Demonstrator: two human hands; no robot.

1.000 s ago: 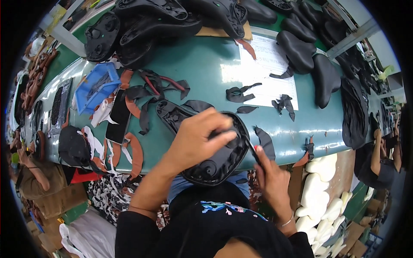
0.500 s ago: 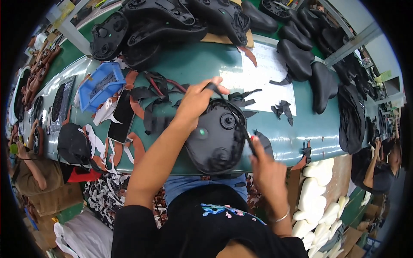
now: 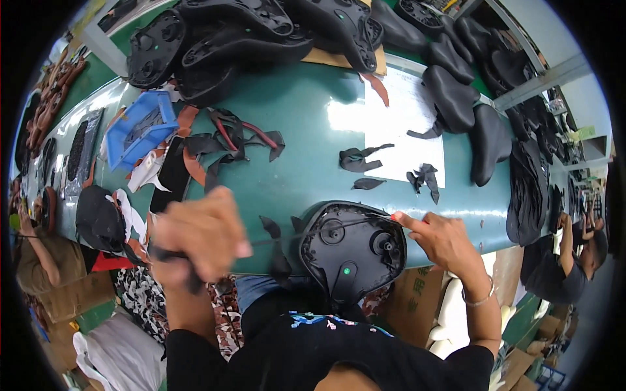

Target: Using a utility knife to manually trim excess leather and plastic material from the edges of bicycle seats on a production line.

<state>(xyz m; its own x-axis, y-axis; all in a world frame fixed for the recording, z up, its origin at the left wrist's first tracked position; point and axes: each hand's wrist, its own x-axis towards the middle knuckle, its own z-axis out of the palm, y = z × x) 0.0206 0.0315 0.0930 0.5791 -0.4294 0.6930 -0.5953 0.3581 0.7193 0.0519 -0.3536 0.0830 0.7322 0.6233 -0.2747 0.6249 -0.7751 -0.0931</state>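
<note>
A black bicycle saddle lies underside up at the table's near edge, its broad end away from me and its nose toward my body. A thin dark strip runs taut from its far rim out to the left. My left hand, smeared by motion, is closed on the strip, with more dark material hanging below the fist. At the saddle's far right rim my right hand is closed, index finger stretched along the edge. A small red spot shows at that fingertip; whatever the fingers hold is too small to name.
A blue tray, a dark phone and brown and white scraps lie at the left. Black scraps and a paper sheet are beyond the saddle. More saddles are piled at the back. Other people sit at both sides.
My left hand has swung left and nearer, drawing the strip out. The saddle has turned and shifted right, its broad end now far. My right hand has moved to its far right rim.
</note>
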